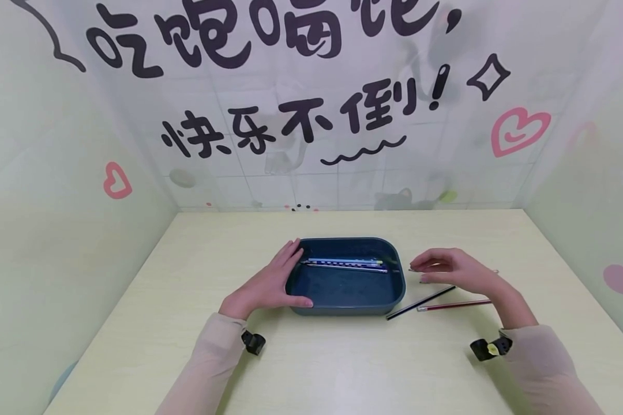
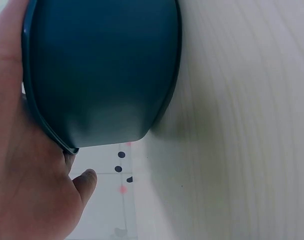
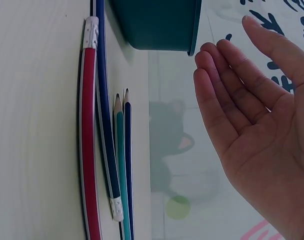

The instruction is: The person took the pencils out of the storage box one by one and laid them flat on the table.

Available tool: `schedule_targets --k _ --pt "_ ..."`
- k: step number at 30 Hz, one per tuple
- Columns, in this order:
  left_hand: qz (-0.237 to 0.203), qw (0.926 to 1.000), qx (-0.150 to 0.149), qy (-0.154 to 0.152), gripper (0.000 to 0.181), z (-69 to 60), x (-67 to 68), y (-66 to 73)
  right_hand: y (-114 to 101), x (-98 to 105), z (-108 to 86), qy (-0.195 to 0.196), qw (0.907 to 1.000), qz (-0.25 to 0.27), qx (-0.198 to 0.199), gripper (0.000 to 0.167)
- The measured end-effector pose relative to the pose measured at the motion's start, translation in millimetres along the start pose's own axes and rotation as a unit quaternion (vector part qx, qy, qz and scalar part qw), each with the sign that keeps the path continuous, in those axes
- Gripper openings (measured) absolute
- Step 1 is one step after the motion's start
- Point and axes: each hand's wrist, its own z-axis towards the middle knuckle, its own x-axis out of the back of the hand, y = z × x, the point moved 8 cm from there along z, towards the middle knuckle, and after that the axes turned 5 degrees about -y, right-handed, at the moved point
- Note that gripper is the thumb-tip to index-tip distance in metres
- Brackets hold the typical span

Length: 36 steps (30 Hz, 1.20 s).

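My left hand (image 1: 272,284) holds the left end of a dark blue-green plastic box (image 1: 348,310), its fingers at the far corner and its thumb at the near rim. Inside the box lie several pencils (image 1: 345,266), some light blue and dark blue patterned. My right hand (image 1: 459,271) is just right of the box, above the table, with its fingers slightly bent and nothing in them. Below it lie a red pencil (image 3: 89,125), a dark blue pencil with a white eraser (image 3: 106,130), a teal pencil (image 3: 119,150) and another dark blue pencil (image 3: 128,150), partly hidden in the head view.
The box and loose pencils are on a pale wood-grain table (image 1: 311,363). A white printed backdrop (image 1: 291,184) with black characters rises behind the table, and pale side panels (image 1: 72,230) flank it. Each wrist wears a small black camera (image 1: 253,342).
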Motion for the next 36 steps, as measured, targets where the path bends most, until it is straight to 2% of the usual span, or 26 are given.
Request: schedule_targets --k 12,21,36 --pt "-0.004 1.0000 -0.005 0.004 0.119 -1.1 1.2 2.4 -1 -8 10.3 -0.015 0.9998 0.011 -0.013 0.031" --pt "-0.008 0.9999 -0.006 0.005 0.118 -1.8 1.6 4.5 -8 -12 17.6 -0.016 0.9997 -0.016 0.011 0.030" --pt "-0.005 1.0000 -0.005 0.006 0.119 -1.3 2.1 3.2 -20 -16 30.5 -0.029 0.9994 -0.019 0.010 0.032"
